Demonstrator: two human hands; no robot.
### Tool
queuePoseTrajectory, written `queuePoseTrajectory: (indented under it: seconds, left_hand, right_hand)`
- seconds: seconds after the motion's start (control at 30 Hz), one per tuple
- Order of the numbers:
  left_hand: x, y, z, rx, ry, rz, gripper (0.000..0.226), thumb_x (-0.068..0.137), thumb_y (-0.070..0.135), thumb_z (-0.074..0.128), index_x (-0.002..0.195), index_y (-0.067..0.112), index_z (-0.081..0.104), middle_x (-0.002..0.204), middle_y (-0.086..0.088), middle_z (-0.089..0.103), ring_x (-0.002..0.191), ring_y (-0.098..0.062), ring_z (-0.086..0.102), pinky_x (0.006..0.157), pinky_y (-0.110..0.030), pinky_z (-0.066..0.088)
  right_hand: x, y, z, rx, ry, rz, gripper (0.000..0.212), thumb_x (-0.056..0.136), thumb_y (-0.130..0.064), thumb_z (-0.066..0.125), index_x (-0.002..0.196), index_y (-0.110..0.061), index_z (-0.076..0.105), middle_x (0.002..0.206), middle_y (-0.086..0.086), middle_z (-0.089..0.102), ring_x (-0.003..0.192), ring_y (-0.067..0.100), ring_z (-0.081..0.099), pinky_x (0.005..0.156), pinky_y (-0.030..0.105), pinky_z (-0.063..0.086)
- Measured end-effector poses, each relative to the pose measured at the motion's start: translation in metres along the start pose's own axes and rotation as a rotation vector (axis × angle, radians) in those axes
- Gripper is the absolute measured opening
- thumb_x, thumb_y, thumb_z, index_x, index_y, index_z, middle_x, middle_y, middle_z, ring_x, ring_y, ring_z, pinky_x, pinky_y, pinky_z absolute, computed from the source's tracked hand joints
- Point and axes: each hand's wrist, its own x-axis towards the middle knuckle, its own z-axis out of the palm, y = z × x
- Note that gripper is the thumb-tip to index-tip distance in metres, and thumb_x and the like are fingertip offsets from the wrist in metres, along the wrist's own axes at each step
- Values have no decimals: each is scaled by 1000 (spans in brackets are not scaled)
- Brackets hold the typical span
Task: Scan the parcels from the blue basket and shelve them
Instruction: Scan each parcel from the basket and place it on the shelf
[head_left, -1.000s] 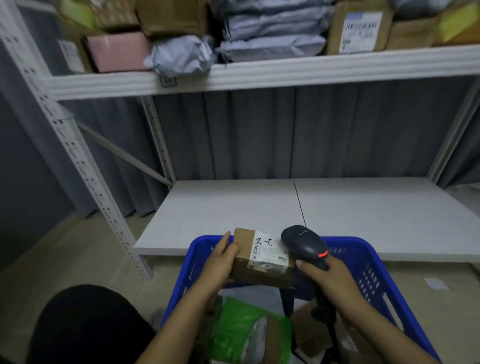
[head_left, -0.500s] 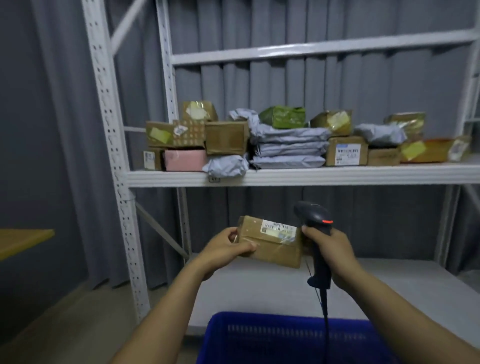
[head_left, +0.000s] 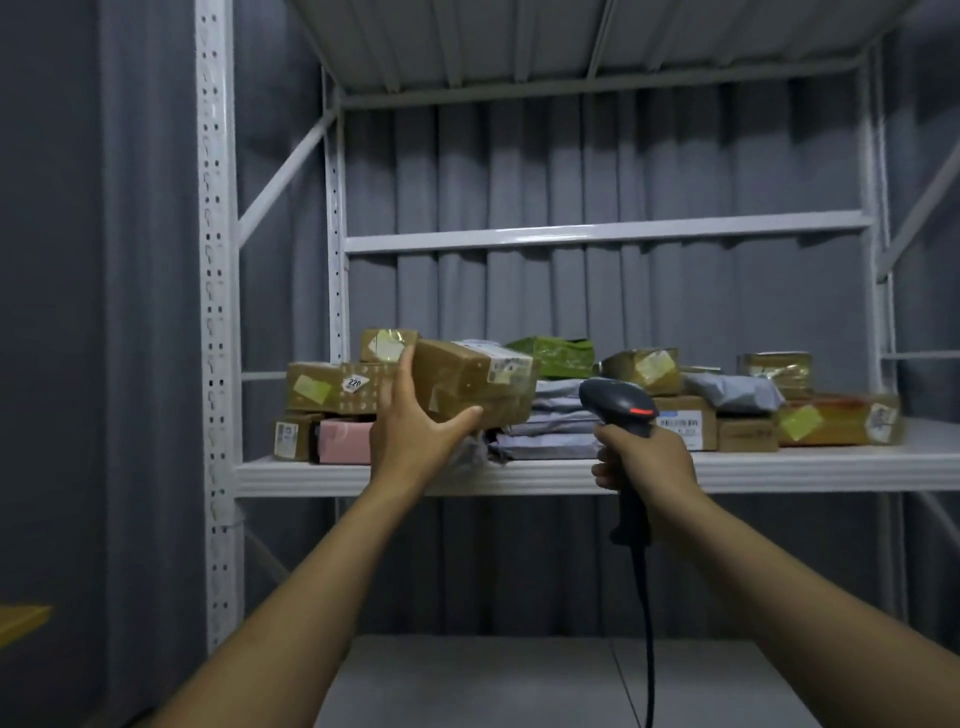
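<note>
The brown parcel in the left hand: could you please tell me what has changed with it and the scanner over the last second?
The left hand has lifted the brown parcel from just above the blue basket up to the stocked shelf, in front of the shelved parcels. The right hand has risen with the scanner beside it. Both hands keep the same grip; the shelved parcels have not moved.

grey curtain (head_left: 571, 166) behind white racking (head_left: 215, 312)
</note>
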Motion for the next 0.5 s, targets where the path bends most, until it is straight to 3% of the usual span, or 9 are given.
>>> queuePoseTrajectory:
  seconds: [0.13, 0.23, 0.5]
  left_hand:
    - [33, 10, 25, 121, -2, 59, 100, 77, 54, 72, 148, 51, 1, 141, -12, 33, 118, -29, 48, 90, -33, 41]
    - [52, 18, 56, 191, -80, 128, 92, 82, 55, 66, 148, 51, 3, 135, -14, 35, 109, -31, 53, 86, -30, 41]
    - [99, 16, 149, 226, -289, 59, 81, 86, 58, 56, 145, 52, 1, 142, -23, 31, 120, -43, 47, 102, -50, 41]
  right_hand:
    - [28, -3, -5, -10, 22, -17, 11, 83, -13, 70, 81, -3, 64, 67, 12, 62, 57, 27, 61, 58, 33, 52]
    - [49, 2, -12, -4, 32, -1, 12, 83, -13, 71, 81, -3, 64, 64, 10, 61, 54, 26, 61, 56, 32, 50]
    - [88, 7, -50, -33, 42, 11, 11, 81, -8, 66, 71, -6, 61, 58, 8, 55, 50, 23, 52, 52, 30, 44]
